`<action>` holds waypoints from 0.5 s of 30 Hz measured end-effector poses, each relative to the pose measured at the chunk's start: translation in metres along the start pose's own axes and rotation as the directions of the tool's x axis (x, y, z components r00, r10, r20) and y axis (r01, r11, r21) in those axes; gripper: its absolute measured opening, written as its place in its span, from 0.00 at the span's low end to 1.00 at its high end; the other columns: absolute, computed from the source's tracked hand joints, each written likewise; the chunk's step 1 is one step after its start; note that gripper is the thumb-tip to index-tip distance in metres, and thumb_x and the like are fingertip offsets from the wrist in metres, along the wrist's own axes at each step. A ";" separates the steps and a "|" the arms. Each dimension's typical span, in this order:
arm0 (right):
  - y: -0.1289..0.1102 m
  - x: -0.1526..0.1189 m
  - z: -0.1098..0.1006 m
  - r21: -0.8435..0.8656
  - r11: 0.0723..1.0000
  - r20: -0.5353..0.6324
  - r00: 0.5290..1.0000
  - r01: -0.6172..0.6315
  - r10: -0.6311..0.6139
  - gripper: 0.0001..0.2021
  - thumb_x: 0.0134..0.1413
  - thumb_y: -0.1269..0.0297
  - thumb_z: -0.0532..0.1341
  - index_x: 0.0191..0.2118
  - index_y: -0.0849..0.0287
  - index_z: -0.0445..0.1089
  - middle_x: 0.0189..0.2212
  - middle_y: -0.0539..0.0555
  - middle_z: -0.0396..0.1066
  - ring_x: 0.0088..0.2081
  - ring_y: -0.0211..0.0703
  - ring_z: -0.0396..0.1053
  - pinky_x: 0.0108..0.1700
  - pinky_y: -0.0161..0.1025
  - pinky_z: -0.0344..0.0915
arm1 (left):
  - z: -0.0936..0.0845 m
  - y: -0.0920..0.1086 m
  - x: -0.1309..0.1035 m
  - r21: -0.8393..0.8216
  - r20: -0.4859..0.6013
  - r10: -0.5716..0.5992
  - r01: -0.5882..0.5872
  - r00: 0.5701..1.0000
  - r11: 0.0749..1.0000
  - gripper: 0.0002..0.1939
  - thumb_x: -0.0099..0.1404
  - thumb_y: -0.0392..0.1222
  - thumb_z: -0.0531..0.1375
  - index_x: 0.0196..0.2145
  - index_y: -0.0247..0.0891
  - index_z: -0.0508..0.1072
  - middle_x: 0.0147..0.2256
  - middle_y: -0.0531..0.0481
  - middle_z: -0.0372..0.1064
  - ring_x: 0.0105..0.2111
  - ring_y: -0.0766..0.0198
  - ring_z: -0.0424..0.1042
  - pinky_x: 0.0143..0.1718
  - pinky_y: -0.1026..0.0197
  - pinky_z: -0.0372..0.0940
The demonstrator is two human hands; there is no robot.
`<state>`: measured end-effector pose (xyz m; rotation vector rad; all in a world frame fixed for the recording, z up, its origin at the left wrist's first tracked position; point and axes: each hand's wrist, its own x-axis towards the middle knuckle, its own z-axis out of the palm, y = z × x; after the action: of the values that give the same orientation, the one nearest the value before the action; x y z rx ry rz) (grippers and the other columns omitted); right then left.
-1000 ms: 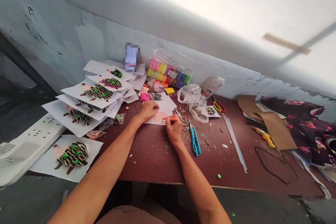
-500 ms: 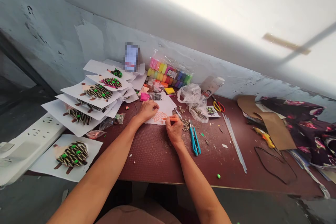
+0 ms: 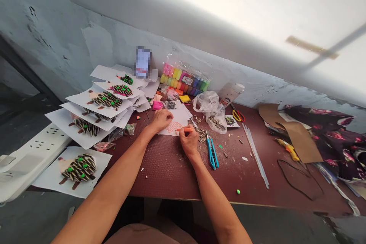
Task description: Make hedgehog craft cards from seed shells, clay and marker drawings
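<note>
In my right hand [image 3: 190, 141] an orange marker [image 3: 187, 130] is gripped, its tip down at an orange hedgehog-like drawing [image 3: 172, 127]. The drawing is on a white sheet of paper [image 3: 180, 112] on the table. My left hand [image 3: 161, 119] lies on the left side of this sheet with its fingers out and slightly bent, holding nothing. Just right of my right hand are loose striped sunflower seeds [image 3: 201, 136] and a blue-handled cutting tool [image 3: 212, 154].
Seed-covered hedgehog pictures [image 3: 106, 100] are piled at left, near a white power strip [image 3: 37, 156]. Behind stand a phone [image 3: 143, 62] and a pack of coloured clay [image 3: 185, 80]. At right lie scissors [image 3: 238, 115], clear glue sticks [image 3: 255, 154] and a yellow glue gun [image 3: 290, 151].
My right hand and the marker have shifted very slightly to the left over the drawing. My left hand stays in place on the paper.
</note>
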<state>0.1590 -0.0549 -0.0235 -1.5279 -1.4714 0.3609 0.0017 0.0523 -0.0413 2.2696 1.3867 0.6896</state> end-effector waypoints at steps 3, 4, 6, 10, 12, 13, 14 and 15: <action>0.002 0.000 0.001 -0.004 1.000 -0.006 1.000 -0.009 0.009 0.10 0.56 0.59 0.56 0.25 0.54 0.64 0.23 0.52 0.73 0.25 0.41 0.70 0.31 0.36 0.64 | 0.000 0.000 0.000 -0.002 0.001 0.000 0.000 1.000 1.000 0.11 0.61 0.35 0.59 0.37 0.39 0.82 0.39 0.46 0.78 0.42 0.54 0.74 0.45 0.55 0.64; 0.003 0.000 0.001 -0.004 1.000 -0.002 1.000 -0.010 0.010 0.10 0.56 0.59 0.56 0.25 0.55 0.65 0.23 0.52 0.74 0.25 0.41 0.70 0.31 0.36 0.64 | 0.000 0.000 0.000 -0.002 0.002 -0.001 0.001 1.000 1.000 0.11 0.61 0.35 0.59 0.37 0.38 0.82 0.39 0.45 0.78 0.42 0.54 0.74 0.45 0.55 0.64; 0.003 -0.001 0.000 -0.003 1.000 0.012 1.000 -0.009 0.009 0.11 0.56 0.59 0.57 0.26 0.55 0.65 0.24 0.52 0.74 0.25 0.42 0.70 0.31 0.36 0.64 | 0.000 0.000 0.000 -0.001 0.000 -0.001 0.001 1.000 1.000 0.11 0.61 0.35 0.59 0.37 0.38 0.82 0.39 0.45 0.78 0.42 0.54 0.74 0.45 0.54 0.64; 0.002 -0.001 -0.001 0.011 1.000 0.045 0.999 0.000 0.000 0.10 0.56 0.58 0.57 0.26 0.54 0.65 0.24 0.52 0.74 0.25 0.42 0.71 0.30 0.36 0.64 | 0.001 -0.001 0.000 -0.004 -0.009 0.004 -0.004 1.000 1.000 0.11 0.61 0.35 0.59 0.36 0.39 0.82 0.38 0.46 0.78 0.42 0.54 0.74 0.45 0.55 0.64; 0.000 0.000 -0.001 0.018 1.000 0.052 0.999 -0.002 0.001 0.10 0.56 0.58 0.57 0.27 0.54 0.65 0.24 0.52 0.75 0.25 0.42 0.71 0.30 0.36 0.64 | 0.002 -0.001 0.000 -0.009 -0.010 0.008 -0.008 1.000 1.000 0.10 0.61 0.36 0.59 0.36 0.39 0.82 0.38 0.46 0.78 0.41 0.54 0.74 0.45 0.55 0.64; 0.000 0.000 -0.001 0.019 1.000 0.053 0.999 -0.003 0.002 0.09 0.56 0.58 0.57 0.27 0.54 0.65 0.24 0.52 0.75 0.25 0.41 0.71 0.30 0.36 0.64 | 0.002 -0.002 0.001 -0.011 -0.011 0.011 -0.011 1.000 1.000 0.10 0.61 0.36 0.59 0.36 0.39 0.82 0.38 0.46 0.78 0.41 0.55 0.74 0.45 0.55 0.64; 0.000 0.000 -0.001 0.018 1.000 0.049 0.999 -0.004 0.003 0.09 0.56 0.58 0.57 0.27 0.54 0.65 0.24 0.52 0.75 0.25 0.41 0.71 0.30 0.36 0.64 | 0.002 -0.002 0.001 -0.013 -0.013 0.013 -0.013 1.000 1.000 0.10 0.61 0.36 0.59 0.36 0.39 0.82 0.38 0.46 0.78 0.41 0.55 0.74 0.45 0.55 0.64; 0.000 0.000 -0.001 0.016 1.000 0.042 0.999 -0.005 0.004 0.09 0.56 0.58 0.56 0.26 0.54 0.64 0.24 0.52 0.74 0.25 0.41 0.71 0.30 0.36 0.64 | 0.002 -0.002 0.001 -0.013 -0.015 0.014 -0.014 1.000 1.000 0.10 0.61 0.36 0.59 0.36 0.39 0.82 0.38 0.46 0.78 0.41 0.55 0.74 0.45 0.55 0.64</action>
<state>0.1595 -0.0554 -0.0236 -1.5195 -1.4943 0.4084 0.0014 0.0537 -0.0440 2.2702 1.3704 0.7195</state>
